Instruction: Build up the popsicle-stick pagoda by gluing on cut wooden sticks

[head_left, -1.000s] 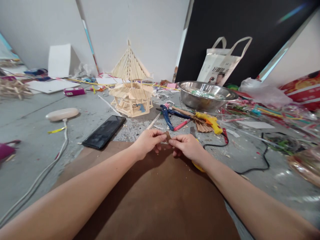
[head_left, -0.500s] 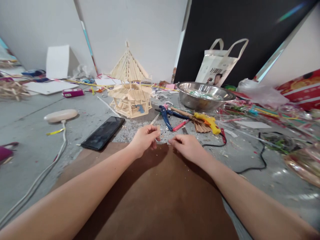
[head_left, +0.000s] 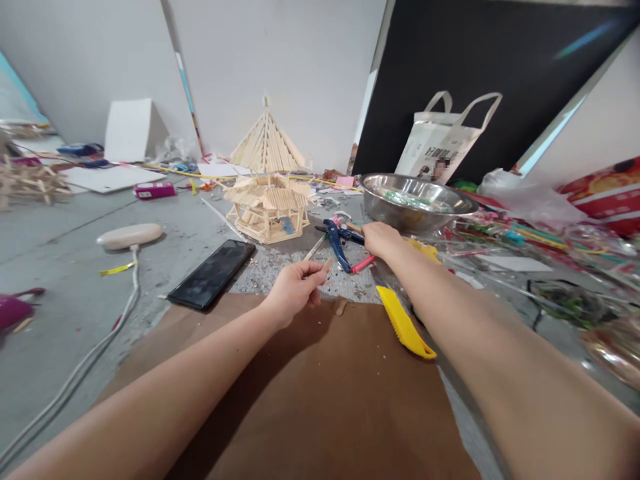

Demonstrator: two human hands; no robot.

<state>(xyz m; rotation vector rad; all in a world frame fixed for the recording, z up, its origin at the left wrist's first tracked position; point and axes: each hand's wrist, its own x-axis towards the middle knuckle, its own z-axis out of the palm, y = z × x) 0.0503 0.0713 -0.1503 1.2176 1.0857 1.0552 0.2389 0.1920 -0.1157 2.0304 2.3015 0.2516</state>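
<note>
My left hand [head_left: 296,288] hovers over the far edge of a brown cardboard sheet [head_left: 320,400], its fingers pinched on a small wooden stick piece. My right hand [head_left: 381,239] has reached forward to the tools beyond the sheet, curled over the yellow glue gun [head_left: 423,248] next to the blue-handled pliers [head_left: 336,241]; what it grips is hidden. A yellow utility knife [head_left: 404,323] lies uncovered on the sheet's right edge. A small wooden scrap [head_left: 341,308] lies on the sheet between the hands.
A stick-built pavilion model [head_left: 267,187] stands behind the tools. A black phone [head_left: 213,273] lies to the left, and a steel bowl [head_left: 417,200] and a white tote bag [head_left: 443,143] to the right. A cable [head_left: 107,327] runs along the left; craft litter fills the right.
My right hand left the stick piece and reached forward to the glue gun, uncovering the yellow knife. My left hand stayed, still pinching its piece. The camera tilted slightly.
</note>
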